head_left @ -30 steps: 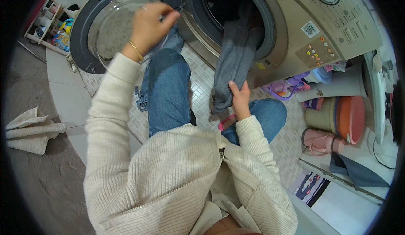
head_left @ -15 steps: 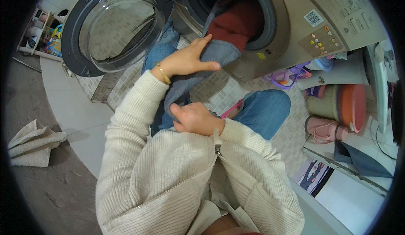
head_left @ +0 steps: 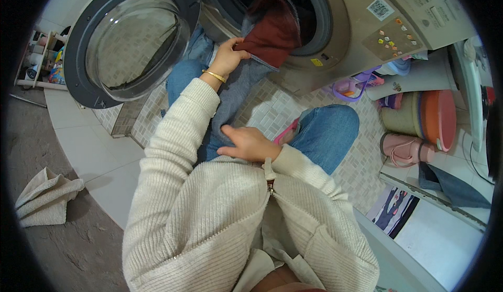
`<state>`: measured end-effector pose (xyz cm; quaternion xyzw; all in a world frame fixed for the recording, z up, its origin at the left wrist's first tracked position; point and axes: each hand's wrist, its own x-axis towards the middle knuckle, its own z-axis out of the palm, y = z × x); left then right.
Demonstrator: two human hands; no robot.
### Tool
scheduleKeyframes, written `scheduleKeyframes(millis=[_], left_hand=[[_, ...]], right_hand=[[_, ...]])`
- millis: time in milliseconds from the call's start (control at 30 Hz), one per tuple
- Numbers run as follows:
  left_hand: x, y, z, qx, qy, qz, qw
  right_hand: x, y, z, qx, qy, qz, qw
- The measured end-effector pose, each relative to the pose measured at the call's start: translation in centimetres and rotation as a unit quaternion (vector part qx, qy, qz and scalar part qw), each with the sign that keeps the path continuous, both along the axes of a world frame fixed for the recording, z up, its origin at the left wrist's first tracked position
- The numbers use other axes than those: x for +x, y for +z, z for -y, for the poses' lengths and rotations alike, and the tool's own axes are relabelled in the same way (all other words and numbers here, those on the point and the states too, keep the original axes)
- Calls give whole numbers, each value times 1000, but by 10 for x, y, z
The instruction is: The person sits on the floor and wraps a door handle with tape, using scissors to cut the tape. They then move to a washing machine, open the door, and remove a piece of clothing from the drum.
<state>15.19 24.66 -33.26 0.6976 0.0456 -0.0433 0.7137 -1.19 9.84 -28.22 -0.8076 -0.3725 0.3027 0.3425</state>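
A grey garment [head_left: 243, 85] with a dark red inner side and a zipper edge hangs out of the washing machine's drum opening [head_left: 326, 17]. Its lower part drapes down to my lap, over my jeans. At the garment's upper edge, just outside the drum, my left hand [head_left: 226, 60] is closed on the cloth where grey meets red. My right hand [head_left: 251, 144] lies by the garment's lower end, thumb and fingers apart, not gripping it. How much of the garment remains inside the drum is hidden.
The round glass door [head_left: 133, 43] stands swung out at the left. On the right are a purple basket [head_left: 350, 87], an orange-red tub [head_left: 440, 119] and a pink flask [head_left: 403, 148]. A cream towel [head_left: 50, 197] lies on the left floor; a small shelf [head_left: 44, 59] holds bottles.
My left hand has moved up along the garment and closed on its edge; before, it lay spread on the cloth. The right hand's thumb and fingers have spread apart. The view has shifted slightly.
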Motion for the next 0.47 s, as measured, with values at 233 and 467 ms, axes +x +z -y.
scheduleKeyframes(millis=[233,467], left_hand=[[-13,10,-5,-33,2,-65,997],[-68,12,-14,153,-151,127,968]], right_hand=[[35,-50,57,185,-257,-257,913],[66,-55,92,369,-536,-291,702]])
